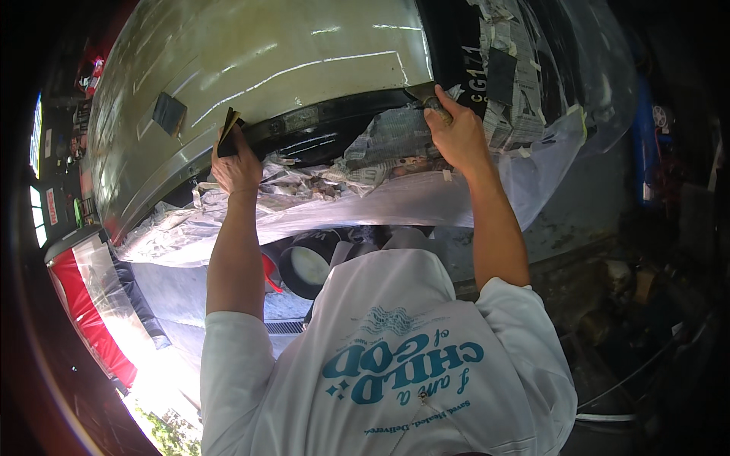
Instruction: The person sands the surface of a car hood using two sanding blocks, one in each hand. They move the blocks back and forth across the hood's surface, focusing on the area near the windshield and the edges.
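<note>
A glossy olive-beige vehicle panel (296,57) lies before me, with a black trim edge (304,118) along its near side. My left hand (239,167) is closed on a folded dark sheet that looks like sandpaper (227,135), at the panel's near edge. Farther right, my right hand (458,135) grips a scraper (420,93) with a dark flat blade, which touches or nearly touches the trim corner. Crumpled newspaper (395,137) covers the area below the trim, partly between my hands. Another dark sandpaper-like piece (169,114) rests on the panel at left.
Translucent plastic sheeting (532,186) drapes from the newspaper toward me. A dark square piece (500,76) lies on newspaper at far right. Below the sheeting stands a bucket (306,266) with pale contents. A red-sided item (87,304) is at left; dim clutter (608,304) fills the right.
</note>
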A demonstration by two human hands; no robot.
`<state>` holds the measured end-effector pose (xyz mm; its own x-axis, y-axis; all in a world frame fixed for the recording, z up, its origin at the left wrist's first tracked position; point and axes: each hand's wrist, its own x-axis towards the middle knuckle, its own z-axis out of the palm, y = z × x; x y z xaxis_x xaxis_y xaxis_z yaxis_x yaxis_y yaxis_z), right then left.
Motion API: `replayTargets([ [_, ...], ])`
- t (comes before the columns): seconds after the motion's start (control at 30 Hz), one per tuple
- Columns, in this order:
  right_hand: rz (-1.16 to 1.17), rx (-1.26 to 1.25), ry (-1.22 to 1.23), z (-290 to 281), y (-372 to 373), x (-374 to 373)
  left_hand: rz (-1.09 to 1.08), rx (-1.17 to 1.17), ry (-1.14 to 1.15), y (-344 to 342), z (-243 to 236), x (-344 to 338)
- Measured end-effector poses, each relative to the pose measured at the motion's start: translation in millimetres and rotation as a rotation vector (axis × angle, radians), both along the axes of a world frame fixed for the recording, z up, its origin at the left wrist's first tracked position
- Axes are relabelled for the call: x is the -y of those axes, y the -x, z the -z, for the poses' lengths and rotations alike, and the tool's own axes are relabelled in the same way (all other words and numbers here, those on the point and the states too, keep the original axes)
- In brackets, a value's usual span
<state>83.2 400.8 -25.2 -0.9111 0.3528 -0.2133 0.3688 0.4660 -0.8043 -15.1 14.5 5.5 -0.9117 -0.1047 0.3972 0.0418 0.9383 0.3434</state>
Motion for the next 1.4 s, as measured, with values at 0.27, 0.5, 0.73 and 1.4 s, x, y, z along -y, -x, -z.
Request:
replayTargets([
  [0.27,-0.023,0.048,0.077,-21,16,-5,-0.028,0.028,0.001,-3,-4,-2],
  [0.5,-0.016,0.042,0.043,-17,17,-5,0.026,-0.027,-0.032,-2,-1,0],
  [0.73,-0.072,0.039,0.022,-13,25,-15,-0.015,0.021,-0.020,0,1,2],
  [1.4,-0.062,0.124,0.108,-9,22,-22,0.049,-0.021,-0.009,-5,7,9],
])
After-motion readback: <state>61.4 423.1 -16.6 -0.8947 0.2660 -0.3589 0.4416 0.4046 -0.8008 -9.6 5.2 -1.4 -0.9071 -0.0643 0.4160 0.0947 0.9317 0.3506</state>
